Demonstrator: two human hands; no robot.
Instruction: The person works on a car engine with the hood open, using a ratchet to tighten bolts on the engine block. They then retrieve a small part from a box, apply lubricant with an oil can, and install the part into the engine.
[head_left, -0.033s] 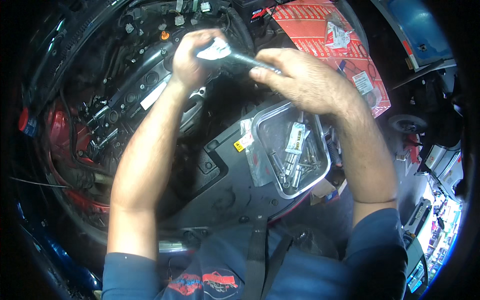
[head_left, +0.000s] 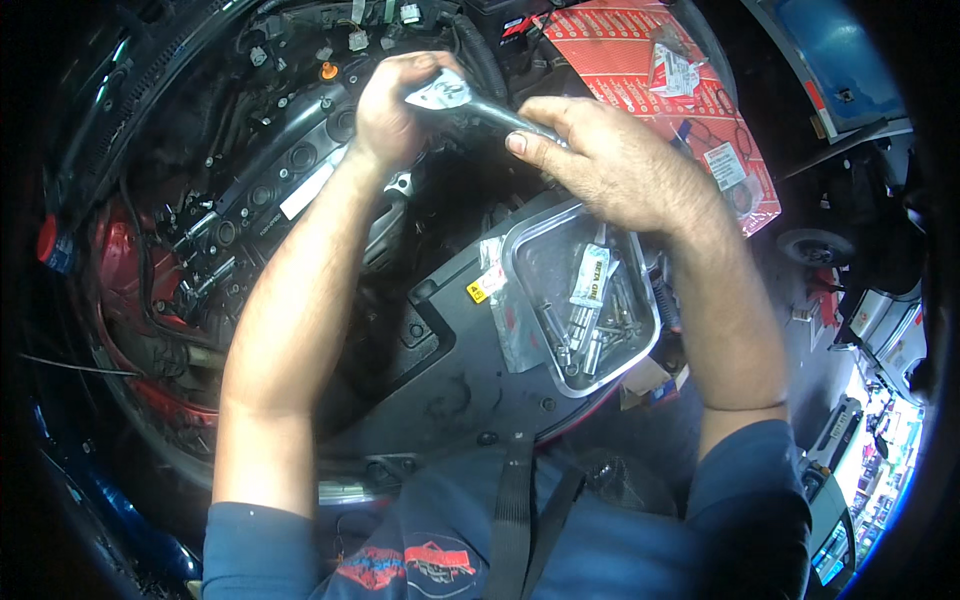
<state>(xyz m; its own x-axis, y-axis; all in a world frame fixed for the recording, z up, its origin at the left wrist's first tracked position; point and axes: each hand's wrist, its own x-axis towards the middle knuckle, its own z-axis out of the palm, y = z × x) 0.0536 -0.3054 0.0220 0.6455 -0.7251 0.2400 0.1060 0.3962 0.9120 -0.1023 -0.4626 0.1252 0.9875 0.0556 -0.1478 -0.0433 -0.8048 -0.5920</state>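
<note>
Over the engine bay, my left hand point(head_left: 392, 112) is closed round a crumpled white piece of cloth or paper point(head_left: 440, 91) with dark marks. It wraps one end of a slim grey metal rod point(head_left: 500, 113). Thumb and fingers of my right hand point(head_left: 610, 160) pinch the rod's other end, part of which they hide. The rod slants down to the right between both hands, and its exact kind cannot be made out. Below my left forearm lies the black engine cover point(head_left: 258, 205), with sockets and extension bars point(head_left: 205, 270) resting beside it.
A metal tray point(head_left: 513, 265) of sockets, bolts and a grease sachet point(head_left: 591, 275) stands on the black front panel point(head_left: 440, 385). Red printed cardboard point(head_left: 600, 50) with plastic bags lies far right. An orange cap point(head_left: 329, 70) sits at the back of the engine.
My left hand has shifted slightly right and up with the white wrap and the rod's end. My right hand has barely moved.
</note>
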